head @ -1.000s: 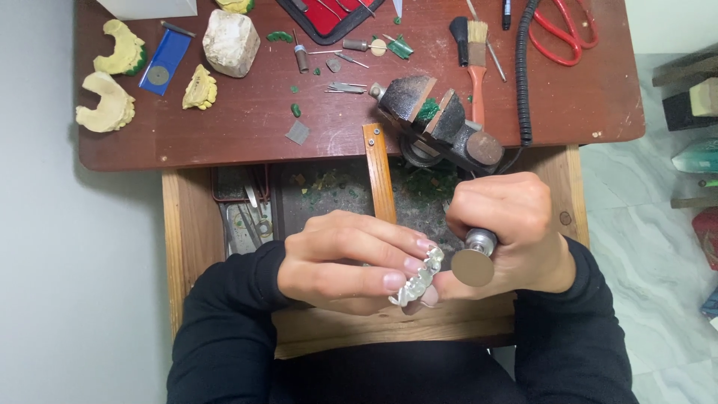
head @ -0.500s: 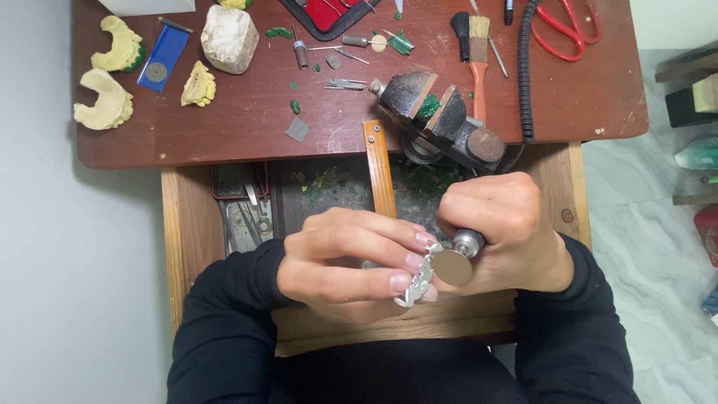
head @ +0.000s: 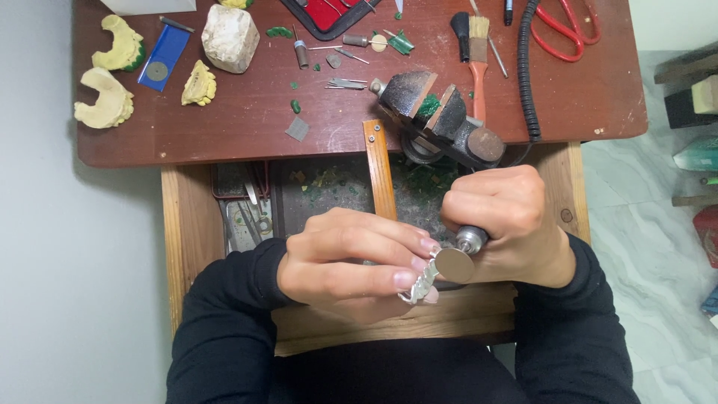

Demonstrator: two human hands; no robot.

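Observation:
My left hand (head: 351, 258) pinches a small silvery metal piece (head: 420, 283) between thumb and fingertips, over the open wooden drawer (head: 187, 247). My right hand (head: 505, 221) is wrapped around a rotary handpiece (head: 471, 239) whose round flat disc (head: 455, 265) touches the metal piece's upper edge. Both sleeves are black. The handpiece body is mostly hidden in my fist.
A small bench vise (head: 437, 112) with green wax sits on the dark red table (head: 247, 127) just above my right hand. A wooden bench pin (head: 379, 168) juts over the drawer. Plaster dental casts (head: 105, 97), a white stone block (head: 229, 37), a brush (head: 477, 52), red scissors (head: 568, 34) and a black coiled cord (head: 526, 75) lie farther back.
Both hands and the disc stay together with only slight shifts; the disc has edged a little left against the metal piece.

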